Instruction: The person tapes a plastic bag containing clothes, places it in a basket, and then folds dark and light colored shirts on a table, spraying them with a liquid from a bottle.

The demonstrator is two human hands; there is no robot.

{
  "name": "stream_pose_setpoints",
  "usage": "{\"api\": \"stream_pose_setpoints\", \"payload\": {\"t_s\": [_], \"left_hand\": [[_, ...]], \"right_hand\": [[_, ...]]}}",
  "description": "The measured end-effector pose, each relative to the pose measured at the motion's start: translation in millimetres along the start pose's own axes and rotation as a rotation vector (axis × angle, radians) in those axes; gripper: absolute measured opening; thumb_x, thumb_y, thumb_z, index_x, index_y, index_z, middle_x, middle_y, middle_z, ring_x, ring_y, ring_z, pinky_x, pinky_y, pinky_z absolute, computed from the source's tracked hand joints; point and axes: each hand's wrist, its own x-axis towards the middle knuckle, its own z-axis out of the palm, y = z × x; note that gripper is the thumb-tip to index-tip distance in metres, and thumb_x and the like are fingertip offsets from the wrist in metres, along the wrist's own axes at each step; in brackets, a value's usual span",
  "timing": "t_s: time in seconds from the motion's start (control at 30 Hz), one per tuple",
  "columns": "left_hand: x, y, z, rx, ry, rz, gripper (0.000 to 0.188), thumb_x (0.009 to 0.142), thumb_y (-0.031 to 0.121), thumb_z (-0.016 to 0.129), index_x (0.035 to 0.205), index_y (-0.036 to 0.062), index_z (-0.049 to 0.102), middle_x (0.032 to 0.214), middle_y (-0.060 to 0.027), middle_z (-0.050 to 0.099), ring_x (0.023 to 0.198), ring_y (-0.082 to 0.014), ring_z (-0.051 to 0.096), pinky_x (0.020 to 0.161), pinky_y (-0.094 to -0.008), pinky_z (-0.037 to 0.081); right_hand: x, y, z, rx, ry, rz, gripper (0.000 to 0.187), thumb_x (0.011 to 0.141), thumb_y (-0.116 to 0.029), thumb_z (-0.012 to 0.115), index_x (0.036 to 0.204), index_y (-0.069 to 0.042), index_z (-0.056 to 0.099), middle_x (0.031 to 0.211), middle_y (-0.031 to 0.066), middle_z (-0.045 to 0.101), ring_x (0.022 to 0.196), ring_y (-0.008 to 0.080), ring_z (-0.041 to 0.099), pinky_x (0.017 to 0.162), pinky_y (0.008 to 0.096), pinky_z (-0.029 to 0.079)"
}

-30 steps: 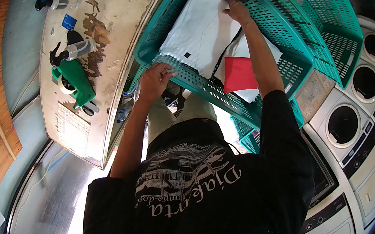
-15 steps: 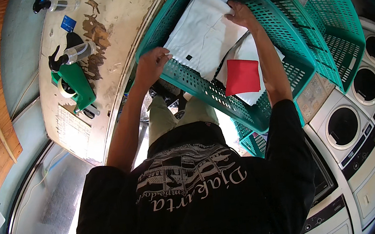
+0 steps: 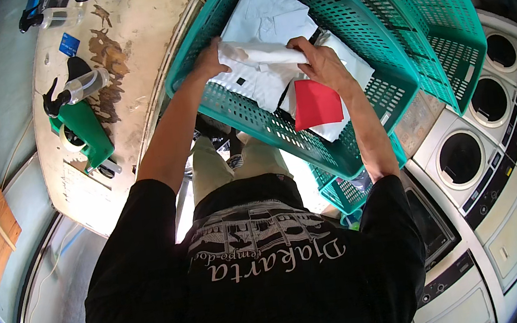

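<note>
In a large green plastic laundry basket lie folded white clothes. My left hand grips one end of a white folded cloth, its thumb on the near side. The other end is pinched by my right hand, so the cloth's far edge is raised and bent toward me. Behind it a white folded shirt lies in the basket. A square of red cloth rests on another white folded piece, just below my right hand.
On the left, a worn table holds a clear spray bottle, a green tape dispenser and a blue card. An upright green basket stands at the right, near front-loading machines.
Both hands have taken hold of the upper white cloth and lifted its far edge toward me, uncovering the white shirt beneath. The view has shifted slightly.
</note>
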Motion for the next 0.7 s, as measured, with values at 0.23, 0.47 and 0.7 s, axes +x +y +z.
{"api": "stream_pose_setpoints", "payload": {"t_s": [0.23,0.47,0.7], "left_hand": [[14,-33,8,0.138,-0.119,-0.085,0.061,0.069,0.028,0.082,0.121,0.0044,0.06,0.119,-0.0206,0.063,0.113,-0.037,0.058,0.096,-0.0437,0.046],[12,-34,15,0.092,-0.066,-0.081,0.05,0.084,0.033,0.068,0.118,-0.0017,0.059,0.118,-0.0252,0.061,0.113,-0.039,0.057,0.096,-0.0453,0.046],[13,-35,10,0.013,-0.112,-0.063,0.059,0.08,0.038,0.072,0.122,-0.0004,0.057,0.118,-0.0245,0.062,0.113,-0.0387,0.058,0.097,-0.0431,0.045]], "right_hand": [[18,20,-3,0.073,0.147,0.027,0.038,0.081,-0.004,0.063,0.117,-0.01,0.05,0.082,0.0202,0.067,0.078,0.0397,0.066,0.069,0.0478,0.052],[46,47,-12,0.067,0.149,0.093,0.033,0.091,-0.025,0.06,0.114,-0.003,0.05,0.088,0.0262,0.064,0.085,0.0448,0.062,0.073,0.0489,0.049],[62,77,-7,0.032,0.116,0.173,0.046,0.091,-0.032,0.061,0.124,-0.001,0.052,0.113,0.0265,0.061,0.104,0.0408,0.06,0.087,0.0437,0.048]]}}
